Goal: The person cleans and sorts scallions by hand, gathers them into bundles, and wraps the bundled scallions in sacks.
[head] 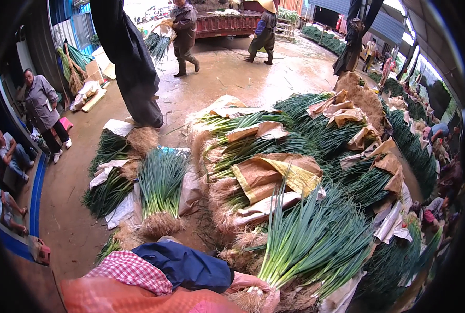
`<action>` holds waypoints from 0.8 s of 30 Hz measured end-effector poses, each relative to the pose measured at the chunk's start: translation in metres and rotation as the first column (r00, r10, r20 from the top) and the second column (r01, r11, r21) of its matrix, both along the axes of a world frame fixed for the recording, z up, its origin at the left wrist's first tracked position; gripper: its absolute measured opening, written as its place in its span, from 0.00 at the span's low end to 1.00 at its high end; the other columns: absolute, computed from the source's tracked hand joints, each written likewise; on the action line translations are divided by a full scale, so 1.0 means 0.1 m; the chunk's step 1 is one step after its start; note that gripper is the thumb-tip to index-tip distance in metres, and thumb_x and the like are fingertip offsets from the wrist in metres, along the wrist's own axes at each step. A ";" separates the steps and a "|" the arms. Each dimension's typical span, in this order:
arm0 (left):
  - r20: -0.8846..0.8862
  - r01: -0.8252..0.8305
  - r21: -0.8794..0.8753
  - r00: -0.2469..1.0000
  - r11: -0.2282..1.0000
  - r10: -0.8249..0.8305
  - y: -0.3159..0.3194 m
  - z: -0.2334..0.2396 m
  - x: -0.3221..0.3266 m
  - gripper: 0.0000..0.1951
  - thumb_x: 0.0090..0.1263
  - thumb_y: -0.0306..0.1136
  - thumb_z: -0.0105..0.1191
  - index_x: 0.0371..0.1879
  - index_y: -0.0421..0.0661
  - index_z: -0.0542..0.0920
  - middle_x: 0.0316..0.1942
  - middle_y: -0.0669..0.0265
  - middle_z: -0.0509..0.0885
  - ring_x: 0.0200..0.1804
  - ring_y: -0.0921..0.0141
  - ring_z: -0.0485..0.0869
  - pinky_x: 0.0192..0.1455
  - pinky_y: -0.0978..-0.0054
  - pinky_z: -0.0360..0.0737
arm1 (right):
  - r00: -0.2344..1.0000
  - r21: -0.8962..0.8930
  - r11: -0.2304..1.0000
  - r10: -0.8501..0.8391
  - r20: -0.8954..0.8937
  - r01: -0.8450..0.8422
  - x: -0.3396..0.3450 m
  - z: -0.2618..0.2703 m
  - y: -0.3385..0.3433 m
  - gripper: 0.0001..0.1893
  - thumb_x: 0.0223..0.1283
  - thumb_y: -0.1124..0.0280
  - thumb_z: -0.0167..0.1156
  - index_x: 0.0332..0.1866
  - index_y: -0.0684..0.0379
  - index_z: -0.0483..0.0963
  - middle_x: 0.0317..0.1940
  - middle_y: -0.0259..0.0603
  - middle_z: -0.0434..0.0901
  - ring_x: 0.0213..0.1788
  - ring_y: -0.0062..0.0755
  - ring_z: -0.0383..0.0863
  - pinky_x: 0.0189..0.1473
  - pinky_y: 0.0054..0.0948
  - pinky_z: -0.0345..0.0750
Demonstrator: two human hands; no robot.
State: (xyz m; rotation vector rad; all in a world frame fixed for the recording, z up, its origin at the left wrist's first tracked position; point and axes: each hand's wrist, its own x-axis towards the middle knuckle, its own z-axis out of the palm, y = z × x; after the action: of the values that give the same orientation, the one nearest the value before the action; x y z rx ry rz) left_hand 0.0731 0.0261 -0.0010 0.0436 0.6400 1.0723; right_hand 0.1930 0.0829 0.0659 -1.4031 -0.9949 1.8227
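Note:
My left hand, in a pink glove at the end of a navy sleeve, is closed around the pale lower stems of a bunch of green onions. The long green leaves fan upward and to the right, and the brown roots hang below the glove. More green onions with tangled roots lie directly under and beside this bunch. My right hand is out of view. An orange garment covers the bottom edge. Ahead, a brown and yellow paper sack lies over stacked bundles.
Wrapped onion bundles are piled ahead and right. Another bundle stands out on paper at left, near dark draped cloth. People sit and stand at far left; two others walk near a red truck bed. More people are at far right.

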 end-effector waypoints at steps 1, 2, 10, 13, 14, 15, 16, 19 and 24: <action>0.045 -0.006 -0.011 0.999 1.000 0.006 0.04 0.08 0.01 0.17 0.62 0.40 0.50 0.45 0.42 0.74 0.43 0.62 0.78 0.46 0.69 0.76 0.53 0.67 0.71 | 1.000 -0.011 1.000 0.006 -0.001 -0.006 0.02 0.00 0.01 0.14 0.62 0.63 0.45 0.38 0.65 0.70 0.17 0.35 0.69 0.13 0.27 0.60 0.19 0.27 0.64; 0.090 -0.013 -0.021 0.996 1.000 0.015 0.09 0.17 0.01 0.17 0.62 0.40 0.50 0.45 0.42 0.74 0.43 0.62 0.78 0.46 0.69 0.76 0.53 0.67 0.71 | 1.000 -0.019 1.000 0.009 -0.003 -0.009 0.05 0.01 0.02 0.14 0.62 0.63 0.45 0.38 0.65 0.70 0.17 0.34 0.69 0.13 0.27 0.60 0.19 0.27 0.64; 0.241 -0.061 -0.094 0.967 0.994 0.083 0.22 0.40 0.11 0.18 0.62 0.41 0.50 0.45 0.42 0.74 0.42 0.61 0.78 0.44 0.68 0.77 0.50 0.67 0.74 | 0.998 -0.075 0.995 0.063 -0.018 -0.065 0.10 0.10 0.10 0.14 0.62 0.63 0.45 0.38 0.64 0.70 0.16 0.34 0.68 0.13 0.25 0.59 0.19 0.27 0.64; 0.267 -0.084 -0.121 0.957 0.989 0.114 0.20 0.43 0.14 0.18 0.62 0.41 0.50 0.46 0.42 0.74 0.42 0.60 0.78 0.43 0.67 0.78 0.48 0.66 0.75 | 0.996 -0.095 0.992 0.081 -0.020 -0.083 0.13 0.13 0.12 0.14 0.62 0.62 0.45 0.38 0.64 0.70 0.16 0.34 0.68 0.13 0.25 0.58 0.19 0.26 0.64; 0.275 -0.095 -0.134 0.953 0.986 0.129 0.19 0.43 0.14 0.18 0.62 0.41 0.50 0.46 0.42 0.73 0.42 0.60 0.78 0.43 0.67 0.78 0.48 0.66 0.75 | 0.996 -0.097 0.991 0.088 -0.024 -0.090 0.13 0.14 0.13 0.14 0.62 0.62 0.45 0.38 0.64 0.70 0.16 0.34 0.68 0.13 0.25 0.58 0.19 0.26 0.64; 0.285 -0.104 -0.149 0.948 0.983 0.144 0.17 0.43 0.16 0.18 0.62 0.41 0.50 0.46 0.42 0.73 0.42 0.60 0.78 0.42 0.67 0.78 0.48 0.66 0.76 | 0.995 -0.103 0.990 0.098 -0.027 -0.101 0.13 0.15 0.14 0.14 0.62 0.62 0.46 0.38 0.64 0.70 0.16 0.33 0.68 0.12 0.25 0.58 0.19 0.26 0.64; 0.296 -0.116 -0.162 0.942 0.980 0.160 0.15 0.43 0.17 0.18 0.62 0.41 0.50 0.46 0.42 0.73 0.42 0.60 0.78 0.42 0.67 0.78 0.47 0.66 0.76 | 0.994 -0.106 0.989 0.103 -0.033 -0.106 0.14 0.16 0.15 0.14 0.62 0.62 0.46 0.38 0.64 0.70 0.16 0.33 0.68 0.12 0.25 0.58 0.19 0.26 0.64; 0.299 -0.157 -0.202 0.930 0.967 0.214 0.08 0.39 0.20 0.18 0.62 0.41 0.50 0.46 0.42 0.73 0.42 0.60 0.78 0.41 0.66 0.79 0.46 0.66 0.77 | 0.992 -0.109 0.986 0.119 -0.043 -0.123 0.16 0.17 0.14 0.14 0.62 0.62 0.46 0.38 0.64 0.70 0.16 0.33 0.68 0.12 0.24 0.58 0.19 0.26 0.64; 0.474 -0.099 -0.210 0.860 0.973 0.189 0.21 0.55 0.22 0.18 0.61 0.37 0.49 0.49 0.42 0.70 0.45 0.55 0.77 0.38 0.63 0.81 0.39 0.67 0.81 | 0.990 -0.121 0.983 0.131 -0.056 -0.137 0.18 0.21 0.14 0.14 0.62 0.62 0.46 0.38 0.64 0.70 0.15 0.33 0.68 0.12 0.23 0.57 0.19 0.25 0.63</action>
State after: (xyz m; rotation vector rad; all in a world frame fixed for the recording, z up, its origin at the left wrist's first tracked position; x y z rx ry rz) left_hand 0.0949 0.0470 0.0538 -0.4317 0.2735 1.1103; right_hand 0.2112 0.0964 0.0870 -1.3873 -0.9862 2.0389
